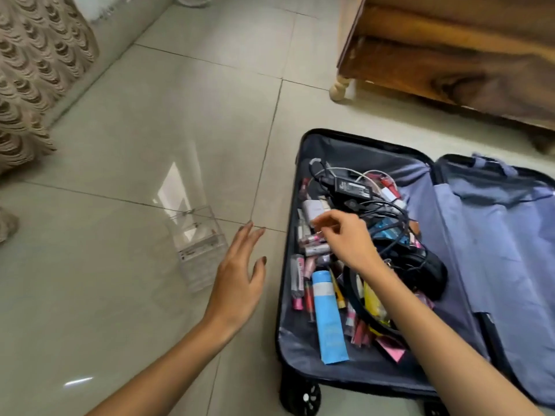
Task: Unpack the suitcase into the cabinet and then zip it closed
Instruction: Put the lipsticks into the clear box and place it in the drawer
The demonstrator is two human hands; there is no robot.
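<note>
Right hand [339, 235] is hovering over tubes [313, 249] in the suitcase [295, 352], fingers curled, grip unclear; left hand [237, 280] is hanging open beside it.

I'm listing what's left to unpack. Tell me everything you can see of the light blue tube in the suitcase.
The light blue tube looks like soft plastic, with a pale grey band near its far end and a flat crimped end nearest the camera. It lies flat in the left half of the open suitcase, pink cosmetics at its left, a yellow item to its right. Neither the left hand nor the right hand touches it.
</note>
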